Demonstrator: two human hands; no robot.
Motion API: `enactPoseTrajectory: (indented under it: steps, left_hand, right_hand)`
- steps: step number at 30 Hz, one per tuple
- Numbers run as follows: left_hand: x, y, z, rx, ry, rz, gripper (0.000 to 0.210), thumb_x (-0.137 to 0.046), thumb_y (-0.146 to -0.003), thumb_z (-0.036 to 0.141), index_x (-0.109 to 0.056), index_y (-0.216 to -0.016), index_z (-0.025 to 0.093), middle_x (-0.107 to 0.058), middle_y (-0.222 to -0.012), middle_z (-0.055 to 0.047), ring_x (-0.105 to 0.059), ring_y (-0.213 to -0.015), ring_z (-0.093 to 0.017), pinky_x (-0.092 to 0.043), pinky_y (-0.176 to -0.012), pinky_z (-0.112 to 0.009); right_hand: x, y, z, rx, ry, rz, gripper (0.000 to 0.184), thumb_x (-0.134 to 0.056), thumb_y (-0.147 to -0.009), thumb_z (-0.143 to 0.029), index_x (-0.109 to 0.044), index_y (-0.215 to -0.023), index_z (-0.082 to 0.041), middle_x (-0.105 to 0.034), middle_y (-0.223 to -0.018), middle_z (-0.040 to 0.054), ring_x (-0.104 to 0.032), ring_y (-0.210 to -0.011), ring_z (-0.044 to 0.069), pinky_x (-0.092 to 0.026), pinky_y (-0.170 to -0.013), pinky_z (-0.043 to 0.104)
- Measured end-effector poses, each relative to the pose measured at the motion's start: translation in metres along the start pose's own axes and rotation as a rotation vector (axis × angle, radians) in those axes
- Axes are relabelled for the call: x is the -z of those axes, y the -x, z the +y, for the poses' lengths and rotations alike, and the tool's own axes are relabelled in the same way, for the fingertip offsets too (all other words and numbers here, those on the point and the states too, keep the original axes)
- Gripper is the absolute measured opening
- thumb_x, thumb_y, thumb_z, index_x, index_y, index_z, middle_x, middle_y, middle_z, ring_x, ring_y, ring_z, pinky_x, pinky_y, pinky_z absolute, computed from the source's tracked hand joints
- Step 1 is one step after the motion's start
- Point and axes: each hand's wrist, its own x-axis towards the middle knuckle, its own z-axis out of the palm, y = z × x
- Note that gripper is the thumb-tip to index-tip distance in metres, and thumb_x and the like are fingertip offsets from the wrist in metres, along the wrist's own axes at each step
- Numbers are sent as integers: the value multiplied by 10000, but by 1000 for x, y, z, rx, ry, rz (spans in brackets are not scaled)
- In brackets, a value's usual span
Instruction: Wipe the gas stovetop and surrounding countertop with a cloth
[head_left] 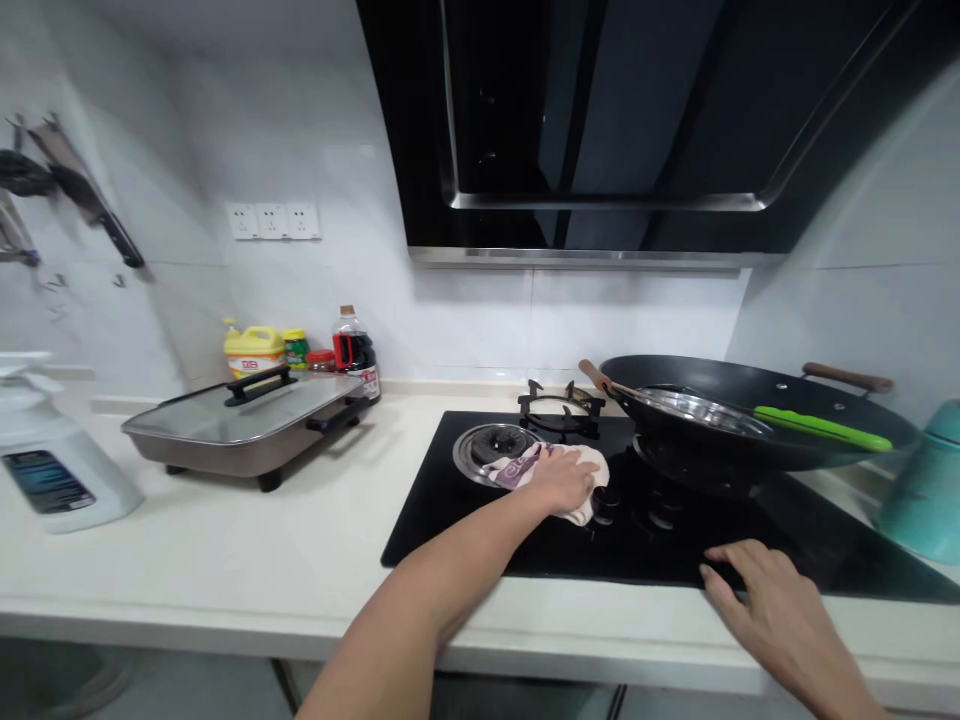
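My left hand (564, 480) presses down on a white and purple cloth (596, 468), fingers curled over it. The cloth lies on the black glass gas stove (431, 510), beside the left burner (496, 445) and overlapping its metal ring. A stove knob (604, 505) shows at the cloth's right edge. Near the front edge of the stove rests my right hand (772, 600), its thumb and fingers apart with nothing in them. The burner's pan support (561, 408) has been set off the burner, at the back of the stove.
A large black wok (697, 370) covers the right burner, with a green-handled utensil (821, 428) in it. Left stands a lidded electric pan (217, 455) and a white spray bottle (56, 470). Bottles line the wall. A teal container (926, 490) is far right; the range hood (600, 120) hangs above.
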Motion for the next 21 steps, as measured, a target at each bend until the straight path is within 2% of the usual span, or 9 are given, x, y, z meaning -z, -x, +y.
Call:
enactPoseTrajectory:
  steps: [7,11,15,18,21]
  left_hand:
    - [-5,-78,5,-7,61,-85,596,-318,-1008,559,-411,-1581,425,-270,-1737,8,-246,-1544,-378,-158,-1235,-678]
    - [-5,-94,13,21,77,-82,582,-299,-1016,538,-427,-1572,423,-266,-1737,-1,-230,-1543,-398,-145,-1215,-723]
    - [-3,-74,12,-10,71,-65,547,-278,-1036,487,-463,-1548,430,-289,-1728,23,-264,-1526,-371,-168,-1222,-688]
    - [-1,-44,6,-37,65,-63,542,-296,-1037,492,-473,-1545,426,-301,-1725,14,-302,-1504,-375,-225,-1207,-668]
    - [2,-8,0,-40,65,-53,550,-262,-1049,496,-488,-1542,406,-311,-1721,-7,-299,-1511,-382,-217,-1211,-674]
  right_hand:
    - [4,0,-3,-14,3,7,354,-445,-946,-525,-668,-979,-252,-689,-1050,69,-604,-916,264,-466,-739,409]
    - [6,-1,-3,-29,-17,-7,333,-460,-948,-519,-667,-982,-260,-686,-1076,66,-604,-953,265,-468,-753,399]
    - [6,-1,1,-38,-25,-15,335,-454,-950,-515,-668,-984,-260,-689,-1084,62,-602,-974,268,-466,-799,419]
    - [5,-1,3,-43,-19,-16,347,-452,-946,-519,-671,-987,-252,-689,-1074,66,-602,-983,273,-461,-830,433]
    - [4,-2,2,-54,-11,-25,373,-438,-946,-520,-683,-1003,-244,-688,-1074,76,-598,-976,276,-459,-830,434]
